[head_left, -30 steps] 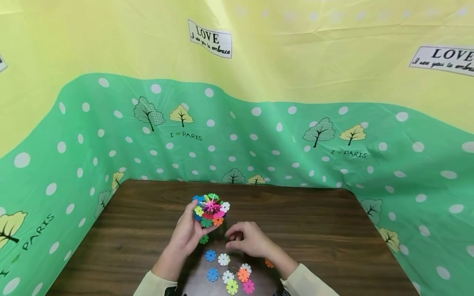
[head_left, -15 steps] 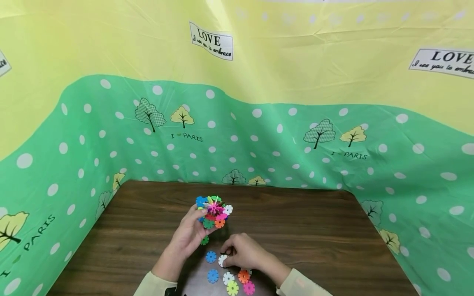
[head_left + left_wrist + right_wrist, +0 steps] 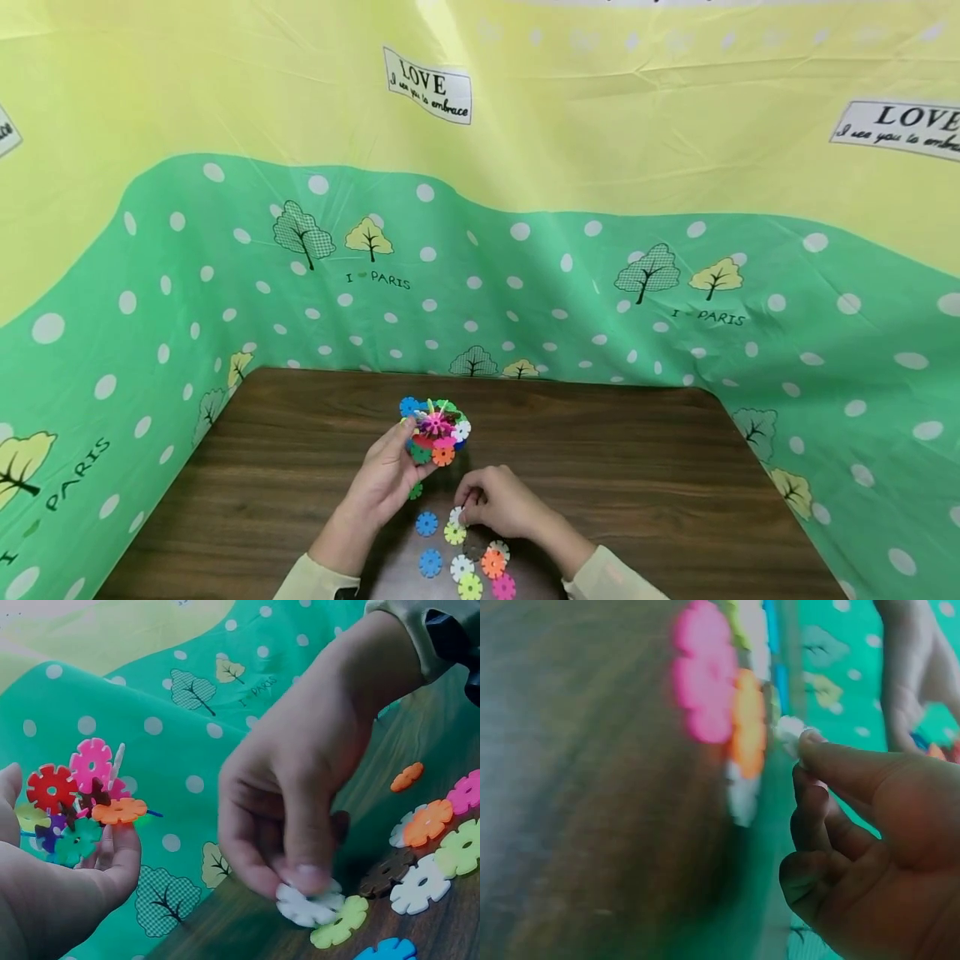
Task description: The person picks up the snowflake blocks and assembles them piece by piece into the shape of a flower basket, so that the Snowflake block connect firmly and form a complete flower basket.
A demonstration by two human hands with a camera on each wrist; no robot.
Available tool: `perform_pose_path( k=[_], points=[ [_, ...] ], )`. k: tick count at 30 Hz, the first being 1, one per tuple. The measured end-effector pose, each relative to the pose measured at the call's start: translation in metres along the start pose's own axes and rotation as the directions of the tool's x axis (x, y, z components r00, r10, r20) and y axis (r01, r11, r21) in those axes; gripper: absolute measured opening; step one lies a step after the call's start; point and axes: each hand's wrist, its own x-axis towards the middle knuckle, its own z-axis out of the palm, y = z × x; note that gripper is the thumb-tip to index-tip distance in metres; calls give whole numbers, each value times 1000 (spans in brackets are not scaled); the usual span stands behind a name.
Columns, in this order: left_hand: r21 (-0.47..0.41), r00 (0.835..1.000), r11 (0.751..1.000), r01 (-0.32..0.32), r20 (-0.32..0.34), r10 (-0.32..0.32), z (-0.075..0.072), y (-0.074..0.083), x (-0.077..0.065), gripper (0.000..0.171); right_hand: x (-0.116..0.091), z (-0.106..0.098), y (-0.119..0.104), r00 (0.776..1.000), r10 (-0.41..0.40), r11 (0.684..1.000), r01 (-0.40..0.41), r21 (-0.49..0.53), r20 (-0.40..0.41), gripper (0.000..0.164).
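My left hand [image 3: 384, 479] grips a ball-like cluster of interlocked snowflake discs [image 3: 437, 427] in many colours, held up above the table. In the left wrist view, red, pink, orange and green discs of it show in front of the fingers. My right hand [image 3: 501, 502] pinches a white snowflake disc [image 3: 309, 906] between thumb and forefinger, the other fingers curled behind. That disc is tilted and overlaps a yellow-green disc [image 3: 341, 922] on the table. The right wrist view shows the white disc's edge at the thumb tip.
Loose discs lie on the brown wooden table [image 3: 637, 475]: two blue discs, the upper one [image 3: 427, 523] left of my right hand, an orange disc [image 3: 493, 564], a pink disc [image 3: 504, 587] and others. A green disc [image 3: 416, 491] lies beside my left hand. Patterned cloth [image 3: 555, 267] surrounds the table.
My right hand has come down to the white disc, pinched it and raised it slightly, uncovering a yellow-green disc beneath. My left hand has shifted slightly right with the cluster.
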Motion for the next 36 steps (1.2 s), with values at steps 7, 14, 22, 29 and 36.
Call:
perform_pose_path(
  k=[7,14,22,29,36],
  points=[
    [1,1000,1000,9,-3,-9,-1,-4,2,44,5,-27,7,982,41,996,-25,84,-184,6],
    [28,999,999,38,-8,-38,0,-7,2,37,9,-53,7,865,157,950,0,312,-477,7],
    [79,998,995,68,-10,-67,0,-8,4,48,9,-61,-5,824,168,911,79,404,-541,11],
    [160,996,983,91,-1,-92,1,-9,4,62,8,-58,-12,847,151,918,72,391,-510,10],
    [173,995,980,96,-17,-94,5,-11,3,69,8,-54,-9,853,151,923,59,380,-499,9]
  ],
)
